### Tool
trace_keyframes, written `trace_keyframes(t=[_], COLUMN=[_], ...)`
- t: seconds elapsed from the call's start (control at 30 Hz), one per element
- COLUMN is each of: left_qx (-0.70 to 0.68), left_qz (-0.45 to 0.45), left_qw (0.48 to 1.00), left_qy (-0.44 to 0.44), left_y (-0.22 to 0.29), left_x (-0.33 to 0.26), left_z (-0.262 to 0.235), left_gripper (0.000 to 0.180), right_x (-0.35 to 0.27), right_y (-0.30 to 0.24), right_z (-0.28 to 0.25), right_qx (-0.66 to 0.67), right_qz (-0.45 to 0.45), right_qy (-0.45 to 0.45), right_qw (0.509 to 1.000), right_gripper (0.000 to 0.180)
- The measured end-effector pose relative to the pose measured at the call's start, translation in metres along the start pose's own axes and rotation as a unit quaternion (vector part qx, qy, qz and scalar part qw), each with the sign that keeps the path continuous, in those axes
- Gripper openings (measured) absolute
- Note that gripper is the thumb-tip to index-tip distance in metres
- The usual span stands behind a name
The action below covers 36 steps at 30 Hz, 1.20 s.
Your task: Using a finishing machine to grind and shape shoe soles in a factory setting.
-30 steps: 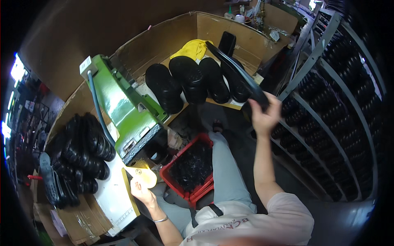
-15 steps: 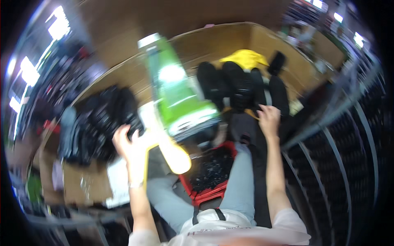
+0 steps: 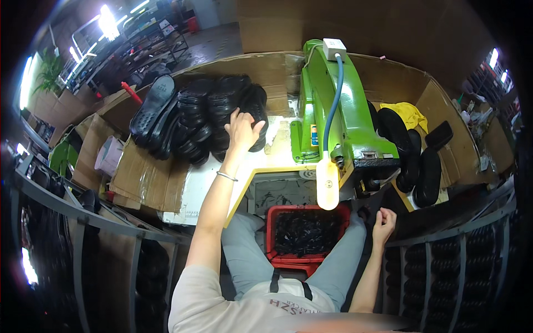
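My left hand point(image 3: 243, 131) reaches over the stacked black shoe soles point(image 3: 194, 114) at the left of the table, its thumb and fingers apart. Its fingertips are at the edge of the pile; I cannot tell whether they touch a sole. My right hand point(image 3: 384, 225) hangs low on the right, beside my knee. Its fingers are curled in and nothing shows in them. Between the two hands stands a green machine point(image 3: 358, 116) with a black front end. A pale, glowing paddle-shaped lamp point(image 3: 327, 188) on a blue flexible neck hangs at its front.
More black soles point(image 3: 427, 177) lie to the machine's right, near a yellow cloth point(image 3: 408, 116). Cardboard walls point(image 3: 147, 175) surround the table. Between my legs sits a red crate point(image 3: 270, 233) with black scraps. Metal racks point(image 3: 133, 222) flank me on both sides.
My view has turned left and cleared of blur. My left hand has gone forward to the pile of soles. My right hand has drawn back from the soles on the right to beside my knee.
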<state>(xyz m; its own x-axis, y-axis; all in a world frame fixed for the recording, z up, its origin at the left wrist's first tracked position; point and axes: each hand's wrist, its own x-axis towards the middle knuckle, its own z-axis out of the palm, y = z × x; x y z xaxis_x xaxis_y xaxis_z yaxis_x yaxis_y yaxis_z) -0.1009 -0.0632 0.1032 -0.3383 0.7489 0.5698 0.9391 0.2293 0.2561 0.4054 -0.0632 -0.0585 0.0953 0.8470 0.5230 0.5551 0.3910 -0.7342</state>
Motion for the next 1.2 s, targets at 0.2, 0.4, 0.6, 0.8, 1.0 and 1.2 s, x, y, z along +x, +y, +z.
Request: trace_keyframes(t=[0.2, 0.4, 0.6, 0.8, 1.0, 1.2], left_qx=[0.113, 0.085, -0.169, -0.256, -0.094, -0.334], left_qz=[0.081, 0.092, 0.017, -0.01, 0.072, 0.058], left_qw=[0.99, 0.992, 0.966, 0.934, 0.981, 0.921], left_qy=[-0.013, 0.008, 0.194, 0.247, 0.154, 0.191], left_y=[-0.002, 0.015, -0.003, -0.005, 0.012, 0.031], left_x=[0.014, 0.023, -0.02, -0.095, -0.098, -0.114], left_z=[0.005, 0.004, -0.036, -0.057, -0.049, -0.077], left_gripper=[0.012, 0.017, 0.017, 0.024, 0.038, 0.036], right_x=[-0.023, -0.027, -0.047, -0.065, -0.076, -0.099], right_y=[-0.001, 0.01, 0.022, 0.013, -0.02, -0.039], right_z=[0.017, 0.012, 0.007, 0.027, 0.063, 0.079], right_qx=[0.082, 0.083, 0.051, 0.062, 0.1, 0.149], right_qz=[0.065, 0.097, 0.109, 0.128, 0.134, 0.175], right_qy=[-0.043, -0.057, -0.064, -0.137, -0.2, -0.238], right_qw=[0.994, 0.99, 0.991, 0.98, 0.965, 0.944], right_gripper=[0.01, 0.011, 0.01, 0.009, 0.011, 0.01])
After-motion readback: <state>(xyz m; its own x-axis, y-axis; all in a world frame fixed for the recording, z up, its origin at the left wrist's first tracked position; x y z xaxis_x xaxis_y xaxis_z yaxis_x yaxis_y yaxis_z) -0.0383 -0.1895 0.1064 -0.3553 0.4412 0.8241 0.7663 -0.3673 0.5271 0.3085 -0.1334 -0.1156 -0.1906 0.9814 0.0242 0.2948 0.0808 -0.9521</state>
